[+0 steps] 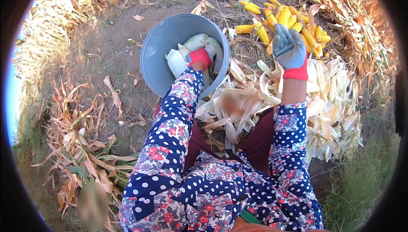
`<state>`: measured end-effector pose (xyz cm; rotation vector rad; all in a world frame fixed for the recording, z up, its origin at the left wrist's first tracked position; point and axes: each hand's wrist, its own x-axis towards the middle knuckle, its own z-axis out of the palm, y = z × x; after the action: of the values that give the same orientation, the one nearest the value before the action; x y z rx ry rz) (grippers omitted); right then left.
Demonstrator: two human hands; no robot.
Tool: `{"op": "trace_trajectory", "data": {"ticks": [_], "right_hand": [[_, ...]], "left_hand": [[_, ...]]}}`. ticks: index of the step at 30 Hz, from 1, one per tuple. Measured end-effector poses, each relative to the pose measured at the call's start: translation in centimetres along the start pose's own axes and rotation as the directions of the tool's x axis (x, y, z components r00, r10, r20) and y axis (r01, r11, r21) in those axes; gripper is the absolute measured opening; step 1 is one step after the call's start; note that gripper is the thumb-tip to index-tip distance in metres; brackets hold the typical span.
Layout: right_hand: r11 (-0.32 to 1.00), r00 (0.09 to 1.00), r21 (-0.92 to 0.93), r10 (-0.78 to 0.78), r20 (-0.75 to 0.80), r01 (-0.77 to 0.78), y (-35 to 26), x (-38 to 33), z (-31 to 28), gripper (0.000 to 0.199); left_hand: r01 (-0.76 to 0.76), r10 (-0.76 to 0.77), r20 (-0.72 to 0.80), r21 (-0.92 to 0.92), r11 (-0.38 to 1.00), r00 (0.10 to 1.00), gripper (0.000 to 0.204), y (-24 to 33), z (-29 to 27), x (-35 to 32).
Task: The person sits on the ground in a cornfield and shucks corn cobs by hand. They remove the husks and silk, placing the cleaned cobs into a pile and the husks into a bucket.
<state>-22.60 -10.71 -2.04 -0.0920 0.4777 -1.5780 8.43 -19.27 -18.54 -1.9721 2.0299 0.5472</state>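
Several pale-husked ears [196, 42] lie in the bucket [158, 47] by your left hand [206, 53] (grip hidden, can't tell), farthest one slanting sideways, while your right hand [290, 50] is loosely spread near yellow cobs [284, 16].

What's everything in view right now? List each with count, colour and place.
Bucket: one, grey-blue, upper centre-left
Husked-over ears: at least two, pale, inside the bucket
Cobs: many, overlapping, yellow, heaped upper right
Husks: many, pale, from between the legs to the right
Dry leaves: many, tan with some green, left side, upper left and upper right
Soil: one stretch, brown, around the bucket
Grass: one patch, green, lower right
Shirt: one, navy, white and red, lower centre
Trousers: one pair, maroon, centre
Left hand: one, red-cuffed glove, in the bucket, fingers unclear
Right hand: one, grey glove, red cuff, by the cobs
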Motion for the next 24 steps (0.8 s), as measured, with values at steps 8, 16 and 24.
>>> {"op": "trace_trajectory", "data": {"ticks": [8, 16, 24], "right_hand": [[0.999, 0.995, 0.028, 0.042, 0.094, -0.044, -0.4, -1.4, 1.7, 0.037], [0.999, 0.997, -0.001, -0.049, 0.057, 0.049, -1.1, 0.3, -0.5, 0.038], [0.964, 0.964, -0.218, 0.194, 0.181, -0.153, 5.3, -2.7, 1.7, 0.039]], "left_hand": [[-0.247, 0.207, -0.156, -0.321, 0.914, 0.966, 0.078, -3.7, 0.3, 1.7], [-0.133, 0.071, -0.147, -0.975, -0.177, 0.987, 0.034, -0.3, -12.4, -10.3], [-0.251, 0.163, -0.550, -0.599, -0.760, 0.819, 0.054, 2.7, -15.3, -18.1]]}}
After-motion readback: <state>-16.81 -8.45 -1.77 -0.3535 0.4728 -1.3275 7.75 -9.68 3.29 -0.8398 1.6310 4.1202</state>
